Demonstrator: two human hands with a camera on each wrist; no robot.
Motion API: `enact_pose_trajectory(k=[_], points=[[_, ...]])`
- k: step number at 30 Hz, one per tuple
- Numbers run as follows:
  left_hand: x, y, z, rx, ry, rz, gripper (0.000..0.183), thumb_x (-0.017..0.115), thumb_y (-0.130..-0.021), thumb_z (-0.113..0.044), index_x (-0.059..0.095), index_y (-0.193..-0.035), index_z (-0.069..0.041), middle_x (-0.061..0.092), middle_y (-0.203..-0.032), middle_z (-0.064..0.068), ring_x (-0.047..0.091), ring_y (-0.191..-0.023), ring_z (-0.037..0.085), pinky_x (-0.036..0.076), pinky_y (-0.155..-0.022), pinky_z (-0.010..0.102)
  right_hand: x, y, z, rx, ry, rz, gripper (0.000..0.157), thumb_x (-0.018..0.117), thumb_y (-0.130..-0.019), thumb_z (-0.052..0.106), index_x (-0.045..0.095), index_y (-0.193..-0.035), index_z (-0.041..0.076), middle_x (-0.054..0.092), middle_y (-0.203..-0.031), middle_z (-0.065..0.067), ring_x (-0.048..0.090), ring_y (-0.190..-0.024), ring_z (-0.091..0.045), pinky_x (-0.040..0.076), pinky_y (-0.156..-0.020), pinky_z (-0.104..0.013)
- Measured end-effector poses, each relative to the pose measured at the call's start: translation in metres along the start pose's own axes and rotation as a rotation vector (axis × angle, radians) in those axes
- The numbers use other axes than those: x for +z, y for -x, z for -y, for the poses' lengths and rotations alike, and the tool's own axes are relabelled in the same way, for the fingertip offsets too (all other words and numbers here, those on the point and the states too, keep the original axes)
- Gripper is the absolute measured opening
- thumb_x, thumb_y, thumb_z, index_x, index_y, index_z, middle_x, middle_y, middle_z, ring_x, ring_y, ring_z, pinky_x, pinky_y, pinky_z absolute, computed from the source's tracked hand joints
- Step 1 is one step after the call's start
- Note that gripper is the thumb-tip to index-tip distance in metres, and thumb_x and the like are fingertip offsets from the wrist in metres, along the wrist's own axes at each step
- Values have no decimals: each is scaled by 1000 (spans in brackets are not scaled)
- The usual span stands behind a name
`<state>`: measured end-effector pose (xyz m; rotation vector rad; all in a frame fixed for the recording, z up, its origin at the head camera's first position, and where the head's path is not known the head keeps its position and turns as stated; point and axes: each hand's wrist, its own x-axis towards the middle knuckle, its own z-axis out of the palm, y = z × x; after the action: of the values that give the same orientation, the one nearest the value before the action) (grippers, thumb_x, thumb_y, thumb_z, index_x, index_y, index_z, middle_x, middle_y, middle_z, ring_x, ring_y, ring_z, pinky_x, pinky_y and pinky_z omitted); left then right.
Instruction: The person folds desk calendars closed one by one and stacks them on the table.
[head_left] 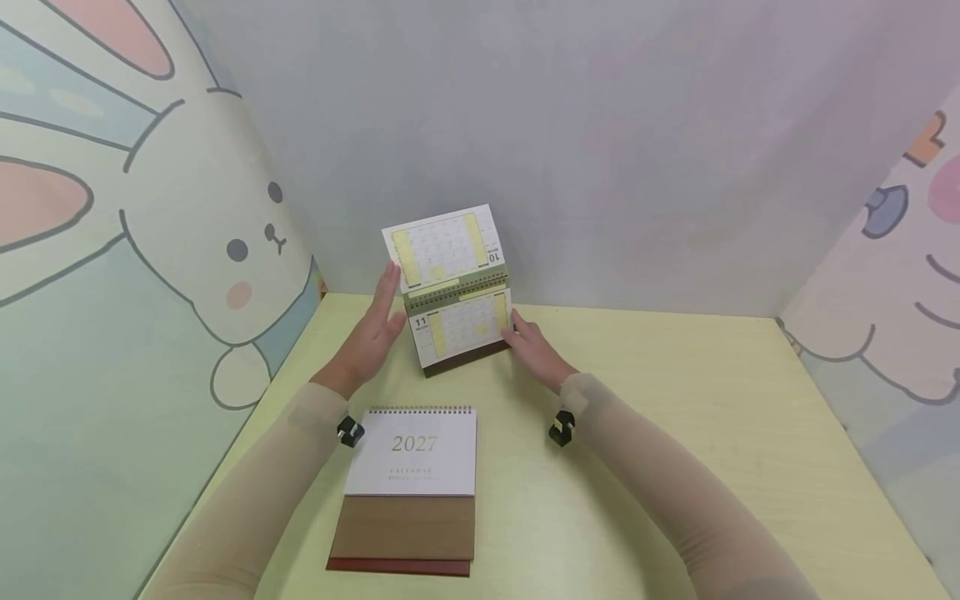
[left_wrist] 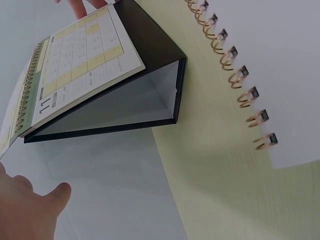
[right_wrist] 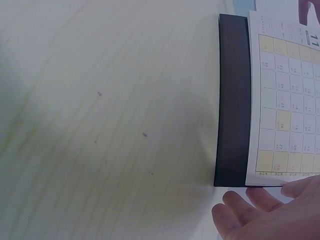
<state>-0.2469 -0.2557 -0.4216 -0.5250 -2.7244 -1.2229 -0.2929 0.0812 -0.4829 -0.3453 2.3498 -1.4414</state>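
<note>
A spiral-bound desk calendar (head_left: 459, 329) stands like a tent at the back of the table, turned slightly. Its November page faces forward, and the October page (head_left: 442, 246) is flipped up, upside down, against the wall. My left hand (head_left: 367, 333) is beside its left side, fingers extended, fingertips right at the edge of the raised page. In the left wrist view, the calendar's open triangular end and dark base (left_wrist: 155, 45) show near that hand. On the other side, my right hand (right_wrist: 280, 215) has its fingertips at the calendar's right edge, close to the dark base.
A second desk calendar (head_left: 412, 458), with a white "2027" cover and brown base, lies in front on the pale wooden table (head_left: 660, 400). Behind is a plain grey wall (head_left: 600, 167); a cartoon rabbit panel (head_left: 187, 208) borders the left.
</note>
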Motion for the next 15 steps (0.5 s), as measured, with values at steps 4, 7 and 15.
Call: enact_pose_trajectory(k=[4,7,15], points=[[0,1,-1,7,-3,1,79,37,-128,-39,-9,-191,-36,-18,-200,-11,-12,-190,30,2,-151,75,0,0,-1,-6,1,-2,83,35,-125,56,2,-192,21,16,-197,-20,13,-187,-38,10,-151,-72],[0,3,-1,7,-1,0,79,38,-127,-37,-9,-191,-34,-18,-200,-10,-12,-190,30,2,-151,74,1,0,0,-11,1,-1,83,34,-125,55,2,-192,19,14,-198,-20,11,-187,-38,9,-152,-71],[1,5,-4,-2,-11,2,81,40,-127,-32,-9,-191,-37,-18,-200,-13,-12,-190,29,3,-151,74,0,1,2,-2,6,2,84,33,-126,57,2,-192,16,10,-199,-19,7,-189,-39,7,-152,-70]])
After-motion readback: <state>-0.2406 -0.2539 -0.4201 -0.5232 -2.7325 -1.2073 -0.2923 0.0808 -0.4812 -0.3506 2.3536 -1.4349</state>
